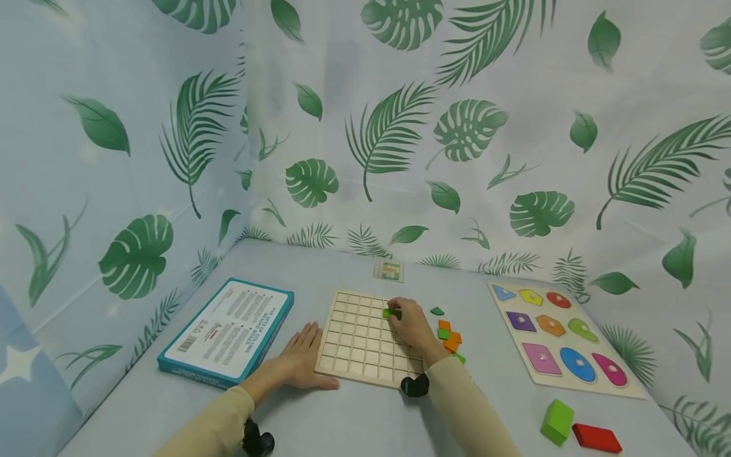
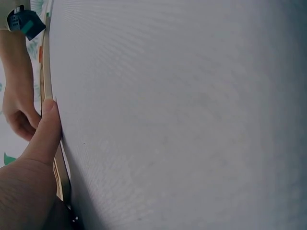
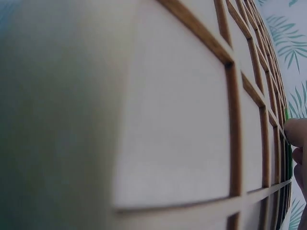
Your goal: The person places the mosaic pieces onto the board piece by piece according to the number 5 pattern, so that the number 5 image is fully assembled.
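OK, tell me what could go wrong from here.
The right hand could set the green piece crooked across the board's ridges. Its wrist might nudge the loose pieces close by. And if the left hand pushes the board's edge, the board may slide.

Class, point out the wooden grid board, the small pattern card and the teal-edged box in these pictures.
Wooden grid board (image 1: 360, 339): head view, a bare cell near its middle.
Small pattern card (image 1: 391, 271): head view, its coloured pattern.
Teal-edged box (image 1: 228, 330): head view, its white upper face.
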### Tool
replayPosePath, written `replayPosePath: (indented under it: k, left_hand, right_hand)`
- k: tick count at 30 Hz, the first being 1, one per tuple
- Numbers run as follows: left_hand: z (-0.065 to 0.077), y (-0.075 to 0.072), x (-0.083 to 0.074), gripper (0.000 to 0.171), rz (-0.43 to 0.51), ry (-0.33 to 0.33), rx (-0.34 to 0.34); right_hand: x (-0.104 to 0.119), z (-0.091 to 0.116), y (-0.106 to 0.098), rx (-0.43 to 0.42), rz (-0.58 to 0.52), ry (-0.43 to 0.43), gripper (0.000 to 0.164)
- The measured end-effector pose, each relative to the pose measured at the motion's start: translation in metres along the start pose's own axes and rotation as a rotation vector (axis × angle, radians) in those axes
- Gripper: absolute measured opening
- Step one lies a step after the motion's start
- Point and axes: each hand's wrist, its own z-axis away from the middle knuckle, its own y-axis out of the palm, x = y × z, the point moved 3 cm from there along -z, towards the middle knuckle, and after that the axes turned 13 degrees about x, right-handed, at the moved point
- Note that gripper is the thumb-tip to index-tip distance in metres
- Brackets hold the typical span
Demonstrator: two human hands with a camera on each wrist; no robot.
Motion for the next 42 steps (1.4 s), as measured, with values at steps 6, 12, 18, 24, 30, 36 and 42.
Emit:
replayPosePath:
  k: [6, 12, 18, 24, 30, 36, 42]
  left_hand:
    - [0.006, -0.004, -0.007, 0.120, -0.012, -0.013, 0.008]
    - [0.018, -0.016, -0.017, 0.117, 0.032, -0.001, 0.032]
    - [0.019, -0.016, -0.018, 0.116, 0.033, -0.022, 0.037]
    - [0.017, -0.014, -0.015, 0.123, 0.061, -0.017, 0.041]
    - [0.007, -0.007, -0.008, 0.122, 0.014, -0.020, 0.022]
    - [0.002, -0.004, -0.004, 0.122, 0.025, -0.001, 0.008]
    - [0.001, -0.003, -0.003, 0.121, 0.014, -0.019, 0.023]
  right_hand:
    - [-0.002, 0.005, -0.006, -0.040, -0.024, 0.010, 0.025]
    - [-0.012, 0.011, -0.012, -0.089, -0.043, 0.045, 0.024]
    - [-0.013, 0.023, -0.023, -0.122, -0.054, 0.049, 0.024]
    - [-0.019, 0.034, -0.035, -0.140, -0.058, 0.082, 0.023]
    - [-0.030, 0.046, -0.043, -0.111, -0.043, 0.130, 0.019]
    - [-0.041, 0.056, -0.049, -0.102, -0.021, 0.186, 0.010]
    - [-0.050, 0.064, -0.052, -0.092, -0.021, 0.220, 0.009]
